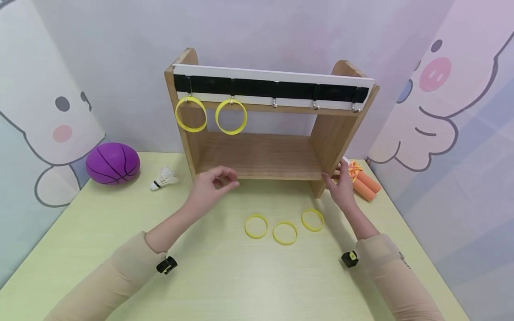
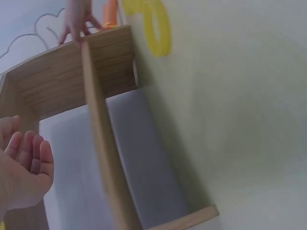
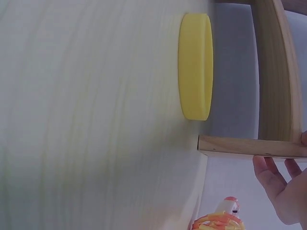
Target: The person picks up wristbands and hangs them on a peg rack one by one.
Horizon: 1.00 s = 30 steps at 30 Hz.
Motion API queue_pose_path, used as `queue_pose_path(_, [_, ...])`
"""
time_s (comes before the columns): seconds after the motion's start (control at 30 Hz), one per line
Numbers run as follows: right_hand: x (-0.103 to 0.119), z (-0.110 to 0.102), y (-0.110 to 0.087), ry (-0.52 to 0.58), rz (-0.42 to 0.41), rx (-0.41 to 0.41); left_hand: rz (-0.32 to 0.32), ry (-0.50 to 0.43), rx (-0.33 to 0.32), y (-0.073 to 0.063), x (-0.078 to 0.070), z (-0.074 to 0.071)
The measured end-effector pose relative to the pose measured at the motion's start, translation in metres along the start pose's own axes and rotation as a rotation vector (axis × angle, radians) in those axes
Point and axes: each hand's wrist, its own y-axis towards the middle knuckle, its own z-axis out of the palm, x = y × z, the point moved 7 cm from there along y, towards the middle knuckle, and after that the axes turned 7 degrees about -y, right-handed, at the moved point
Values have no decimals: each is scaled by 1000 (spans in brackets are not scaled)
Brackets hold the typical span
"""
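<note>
Wooden and open-backed, the small two-sided rack (image 1: 261,156) stands at the far side of the pale green surface (image 1: 225,272), its white-and-black rail of metal hooks (image 1: 275,103) facing the person. Two yellow plastic rings already hang there, one on the leftmost hook (image 1: 191,114) and one on the next (image 1: 231,117), so three hooks remain bare.

Three more yellow rings lie flat in a loose row just in front of the rack: a left one (image 1: 256,225), a middle one (image 1: 284,233) and a right one (image 1: 312,220), near each other but not touching, within easy reach of either arm.

Her right hand (image 1: 341,183) rests against the rack's right upright, fingers fairly straight along the wood, which looks like a way of steadying the frame so it cannot slide. Her left hand (image 1: 212,183) hovers in front of the rack's lower shelf, fingers curled loosely toward the thumb; both the head view and the left wrist view show it holding nothing.

Off to the left sit a purple rubber ball (image 1: 113,163) and a white feathered shuttlecock (image 1: 164,179), and behind the right upright lie orange foam-handled skipping-rope grips (image 1: 364,180), all set well apart from the rings.
</note>
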Motion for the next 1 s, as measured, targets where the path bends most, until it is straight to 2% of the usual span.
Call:
queue_pose_path(0.2, [-9,2,3,32,2,21,-42,74,102,-8,26,19])
queue_pose_path(0.4, [-41,8,10,42,47,50,-16,120,252,-13,50,42])
queue_pose_path(0.53, [-47,9,11,38,52,50,-38,132,354,-14,65,56])
queue_pose_path(0.63, [-45,9,10,53,56,59,-60,156,435,-14,76,65])
queue_pose_path(0.73, [-34,6,8,67,53,71,-40,174,505,-13,83,75])
queue_pose_path(0.87, [-17,3,4,63,50,77,-13,185,575,-13,92,85])
queue_pose_path(1.0, [-9,2,2,52,53,80,-6,181,621,-12,97,93])
